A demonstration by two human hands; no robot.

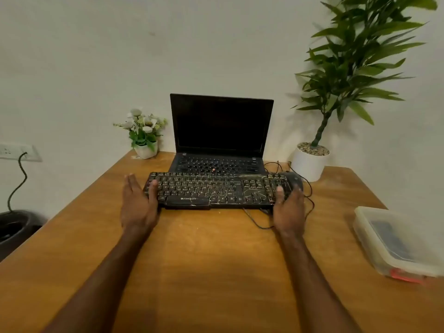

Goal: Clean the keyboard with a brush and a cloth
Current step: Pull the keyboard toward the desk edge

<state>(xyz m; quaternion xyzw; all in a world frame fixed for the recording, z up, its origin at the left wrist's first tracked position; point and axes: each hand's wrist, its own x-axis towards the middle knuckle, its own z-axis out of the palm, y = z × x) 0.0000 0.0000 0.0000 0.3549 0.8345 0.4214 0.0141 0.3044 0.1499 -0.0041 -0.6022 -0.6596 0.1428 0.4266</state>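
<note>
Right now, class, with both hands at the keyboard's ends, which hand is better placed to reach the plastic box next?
The right hand, probably. It sits at the right end of the keyboard, and the plastic box lies at the right of the table; the left hand would have to cross over.

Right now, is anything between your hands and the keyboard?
Nothing visible does. The left hand and right hand flank the keyboard, thumbs resting on its ends. The mouse sits close by the right end.
</note>
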